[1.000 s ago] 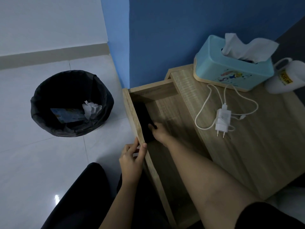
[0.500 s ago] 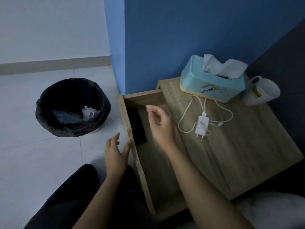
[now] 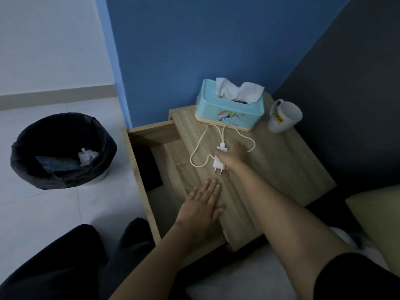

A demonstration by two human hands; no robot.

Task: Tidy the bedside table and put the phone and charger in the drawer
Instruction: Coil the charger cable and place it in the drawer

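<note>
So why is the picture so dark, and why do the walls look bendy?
Head view: the room is dimly lit, so the phone in the drawer is just a black shape; the wide-angle lens bends the wall edges; the right hand on the charger looks slightly blurred.

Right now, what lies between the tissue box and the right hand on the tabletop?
In the head view, only loops of the white charger cable cross the bare wood between the tissue box and the right hand.

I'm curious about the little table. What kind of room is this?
Probably a bedroom: a wooden bedside table with an open drawer, a tissue box and a charger on top, and a pillow nearby.
</note>
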